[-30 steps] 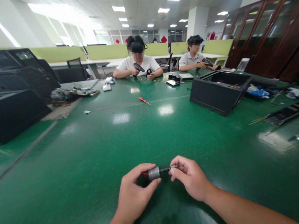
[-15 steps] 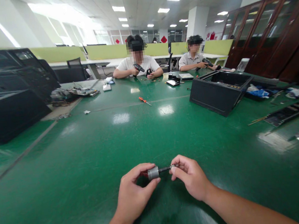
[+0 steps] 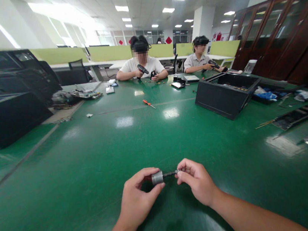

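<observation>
Two-handed hold at lower centre, amid green tabletop [image 3: 146, 142]: with left hand [image 3: 137, 197], pinching silver cylinder [image 3: 157, 177] between thumb and fingers; with right hand [image 3: 196, 182], pinching far end of its dark shaft [image 3: 168, 174]. Running almost level along its long axis, pointing shaft end right and slightly up. Around, from left: black computer case [image 3: 14, 121] at left edge, orange-handled screwdriver [image 3: 147, 103] above centre, aimed lower right, open-topped black case [image 3: 216, 98] at upper right.
</observation>
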`<action>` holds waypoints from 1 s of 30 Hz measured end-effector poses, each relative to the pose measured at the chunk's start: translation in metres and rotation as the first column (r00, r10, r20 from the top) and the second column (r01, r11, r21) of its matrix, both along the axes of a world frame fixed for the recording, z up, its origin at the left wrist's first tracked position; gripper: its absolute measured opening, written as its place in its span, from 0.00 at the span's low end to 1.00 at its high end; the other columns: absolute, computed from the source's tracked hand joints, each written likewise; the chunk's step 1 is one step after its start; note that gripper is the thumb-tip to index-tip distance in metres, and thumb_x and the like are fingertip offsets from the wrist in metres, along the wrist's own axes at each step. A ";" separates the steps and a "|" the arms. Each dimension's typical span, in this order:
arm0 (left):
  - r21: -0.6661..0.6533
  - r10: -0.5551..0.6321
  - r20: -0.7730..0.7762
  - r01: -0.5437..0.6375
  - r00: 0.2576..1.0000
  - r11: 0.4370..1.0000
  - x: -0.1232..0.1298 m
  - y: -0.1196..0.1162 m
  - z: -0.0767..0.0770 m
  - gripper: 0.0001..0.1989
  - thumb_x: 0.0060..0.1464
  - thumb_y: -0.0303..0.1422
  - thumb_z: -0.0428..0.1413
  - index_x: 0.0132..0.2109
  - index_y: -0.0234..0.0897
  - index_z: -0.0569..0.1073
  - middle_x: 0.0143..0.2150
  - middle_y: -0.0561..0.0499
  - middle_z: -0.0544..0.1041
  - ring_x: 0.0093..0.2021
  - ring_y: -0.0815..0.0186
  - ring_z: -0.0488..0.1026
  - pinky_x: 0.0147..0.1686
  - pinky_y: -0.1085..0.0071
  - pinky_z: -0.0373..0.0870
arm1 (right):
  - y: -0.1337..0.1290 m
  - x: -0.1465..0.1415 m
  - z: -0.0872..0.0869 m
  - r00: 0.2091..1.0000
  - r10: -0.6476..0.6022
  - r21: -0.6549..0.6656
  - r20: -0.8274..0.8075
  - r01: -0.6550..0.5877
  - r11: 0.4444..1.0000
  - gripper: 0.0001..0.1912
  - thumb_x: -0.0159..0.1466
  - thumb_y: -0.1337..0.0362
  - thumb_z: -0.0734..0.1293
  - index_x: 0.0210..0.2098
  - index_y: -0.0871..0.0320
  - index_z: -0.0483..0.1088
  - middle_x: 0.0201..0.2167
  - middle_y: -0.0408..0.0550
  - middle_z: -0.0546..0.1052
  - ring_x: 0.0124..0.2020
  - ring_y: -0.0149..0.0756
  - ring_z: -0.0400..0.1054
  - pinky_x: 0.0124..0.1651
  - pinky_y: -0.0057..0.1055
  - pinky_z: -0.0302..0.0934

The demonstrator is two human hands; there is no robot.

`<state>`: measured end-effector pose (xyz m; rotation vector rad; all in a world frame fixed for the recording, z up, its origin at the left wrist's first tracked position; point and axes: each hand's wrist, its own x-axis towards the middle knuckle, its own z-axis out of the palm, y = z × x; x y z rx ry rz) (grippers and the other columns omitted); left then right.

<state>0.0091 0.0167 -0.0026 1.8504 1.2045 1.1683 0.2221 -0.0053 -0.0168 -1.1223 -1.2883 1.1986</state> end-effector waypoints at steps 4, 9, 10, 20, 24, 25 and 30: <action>-0.004 0.001 0.002 -0.001 1.000 1.000 0.000 0.001 -0.001 0.12 0.48 0.33 0.66 0.42 0.41 0.80 0.41 0.49 0.83 0.40 0.60 0.81 0.43 0.67 0.78 | 0.000 0.000 -0.002 1.000 -0.001 -0.005 -0.012 0.001 1.000 0.06 0.64 0.63 0.66 0.34 0.59 0.69 0.29 0.46 0.77 0.28 0.34 0.70 0.35 0.30 0.62; -0.018 0.006 0.017 -0.006 1.000 1.000 0.000 0.002 -0.003 0.13 0.47 0.33 0.66 0.42 0.40 0.80 0.41 0.48 0.83 0.41 0.59 0.81 0.45 0.65 0.78 | 0.000 0.001 -0.002 1.000 -0.008 -0.002 -0.016 0.008 1.000 0.05 0.64 0.63 0.66 0.34 0.59 0.70 0.29 0.46 0.76 0.28 0.34 0.70 0.35 0.30 0.62; -0.022 0.008 0.018 -0.007 1.000 1.000 0.000 0.002 -0.003 0.13 0.47 0.33 0.66 0.42 0.39 0.80 0.42 0.47 0.83 0.41 0.58 0.81 0.45 0.65 0.79 | 0.000 0.001 -0.001 1.000 -0.010 -0.001 -0.017 0.010 1.000 0.05 0.64 0.63 0.66 0.34 0.59 0.70 0.29 0.46 0.77 0.28 0.34 0.70 0.35 0.30 0.62; -0.031 0.015 0.033 -0.014 0.999 0.999 0.000 0.001 0.001 0.13 0.47 0.34 0.66 0.42 0.38 0.81 0.41 0.46 0.83 0.41 0.57 0.81 0.46 0.62 0.79 | 0.001 0.003 -0.002 1.000 -0.029 0.005 -0.002 0.029 1.000 0.05 0.64 0.63 0.66 0.33 0.58 0.70 0.29 0.46 0.77 0.28 0.34 0.70 0.36 0.30 0.63; -0.029 0.019 0.031 -0.018 0.999 0.999 0.001 0.002 0.000 0.13 0.47 0.34 0.66 0.42 0.38 0.80 0.41 0.46 0.82 0.41 0.57 0.81 0.45 0.63 0.79 | 0.001 0.003 -0.001 1.000 -0.027 -0.009 -0.011 0.027 1.000 0.05 0.63 0.62 0.67 0.33 0.58 0.70 0.29 0.46 0.77 0.28 0.35 0.70 0.37 0.30 0.63; -0.031 0.019 0.029 -0.018 0.999 0.999 0.001 0.002 -0.001 0.13 0.47 0.34 0.66 0.42 0.39 0.80 0.41 0.46 0.82 0.41 0.57 0.81 0.46 0.63 0.79 | 0.001 0.003 -0.001 0.999 -0.030 -0.008 -0.013 0.030 1.000 0.05 0.63 0.63 0.67 0.33 0.58 0.70 0.29 0.46 0.77 0.28 0.34 0.70 0.37 0.30 0.63; -0.044 0.023 0.037 -0.021 0.999 0.999 -0.001 0.004 -0.005 0.13 0.47 0.34 0.66 0.42 0.39 0.80 0.42 0.47 0.82 0.42 0.57 0.80 0.47 0.63 0.78 | 0.001 0.002 0.000 0.997 -0.051 -0.010 -0.058 0.051 0.999 0.06 0.62 0.63 0.68 0.32 0.59 0.70 0.28 0.46 0.77 0.26 0.34 0.70 0.34 0.30 0.62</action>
